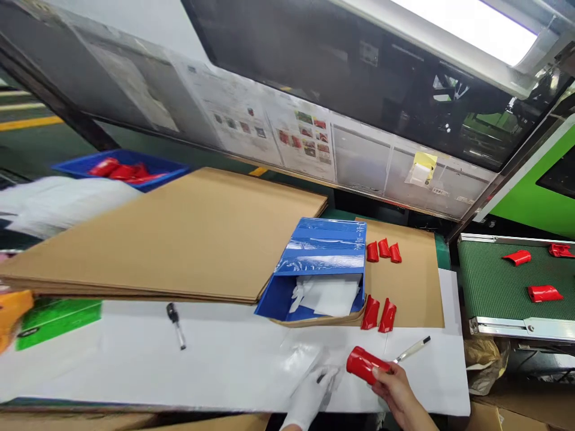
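On our side of the box [332,244], our right hand [396,389] is clamped on the red tube [360,363], above the desk [224,359]; our gloved left hand [309,395] sits just beside, gripping something or not, we can't tell. Looks like we're inspecting one piece; next calls for a steady hold as the left comes across. Right of the box, five red pieces [371,312]; farther right, the belt [492,278] carries more.

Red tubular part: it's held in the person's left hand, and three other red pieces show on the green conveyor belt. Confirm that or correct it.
The hand is wrong: the head view shows the red tubular part in the right hand, not the gloved left hand. Three other red pieces do show on the green conveyor belt.
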Tool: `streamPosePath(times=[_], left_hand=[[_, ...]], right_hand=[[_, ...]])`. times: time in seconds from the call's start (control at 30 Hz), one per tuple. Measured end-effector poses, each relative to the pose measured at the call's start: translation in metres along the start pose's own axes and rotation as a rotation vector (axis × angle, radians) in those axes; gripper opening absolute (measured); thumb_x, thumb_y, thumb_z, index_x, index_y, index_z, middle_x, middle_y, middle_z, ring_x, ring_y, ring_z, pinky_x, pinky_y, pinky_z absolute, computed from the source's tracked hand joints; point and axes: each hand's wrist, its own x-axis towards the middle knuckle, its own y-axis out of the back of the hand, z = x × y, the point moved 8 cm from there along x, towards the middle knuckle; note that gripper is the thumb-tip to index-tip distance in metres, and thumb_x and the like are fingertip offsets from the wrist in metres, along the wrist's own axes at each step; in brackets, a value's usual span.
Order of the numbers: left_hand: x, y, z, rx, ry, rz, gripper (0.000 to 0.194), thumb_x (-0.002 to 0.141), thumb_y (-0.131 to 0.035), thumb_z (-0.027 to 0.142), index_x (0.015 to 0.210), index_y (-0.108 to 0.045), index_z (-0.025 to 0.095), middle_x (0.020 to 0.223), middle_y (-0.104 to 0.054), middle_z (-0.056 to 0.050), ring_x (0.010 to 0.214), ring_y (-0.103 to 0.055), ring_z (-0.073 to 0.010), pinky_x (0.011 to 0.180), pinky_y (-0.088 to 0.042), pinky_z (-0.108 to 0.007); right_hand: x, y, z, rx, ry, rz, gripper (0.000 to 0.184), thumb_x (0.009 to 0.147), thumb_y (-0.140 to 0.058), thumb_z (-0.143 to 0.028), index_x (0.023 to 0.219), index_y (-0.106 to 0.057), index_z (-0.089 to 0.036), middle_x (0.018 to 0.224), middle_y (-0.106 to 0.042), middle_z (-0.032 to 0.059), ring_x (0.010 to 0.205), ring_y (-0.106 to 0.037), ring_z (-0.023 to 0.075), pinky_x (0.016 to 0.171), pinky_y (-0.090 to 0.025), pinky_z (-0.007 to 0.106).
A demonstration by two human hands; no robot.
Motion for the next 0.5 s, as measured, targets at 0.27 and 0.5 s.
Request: streamPosePath(times=[0.27, 0.5], left_hand=[[-0.017, 0.007, 0.013, -0.401, 0.042, 0.123, 0.067, 0.062, -0.066, 0.078, 0.085, -0.077, 0.016, 0.101, -0.080, -0.021, 0.103, -0.071, -0.0442, 0.100, -0.055, -0.053], [-0.039, -0.002, 0.094, -0.391, -0.051, 0.041, 0.054, 0.065, -0.069, 0.074, 0.080, -0.078, 0.023, 0.094, -0.079, -0.013, 0.100, -0.072, -0.0398, 0.099, -0.058, -0.050]], right_hand=[[0.004, -0.018, 0.006, -0.109, 0.163, 0.121, 0.045, 0.039, -0.094, -0.030, 0.069, -0.062, -0.020, 0.064, -0.070, 0.0002, 0.064, -0.065, 0.0212, 0.065, -0.050, 0.033], [-0.019, -0.024, -0.045, -0.168, 0.377, 0.142, 0.037, 0.063, -0.086, -0.042, 0.088, -0.068, -0.021, 0.090, -0.078, 0.0076, 0.094, -0.071, 0.0297, 0.093, -0.055, 0.044]])
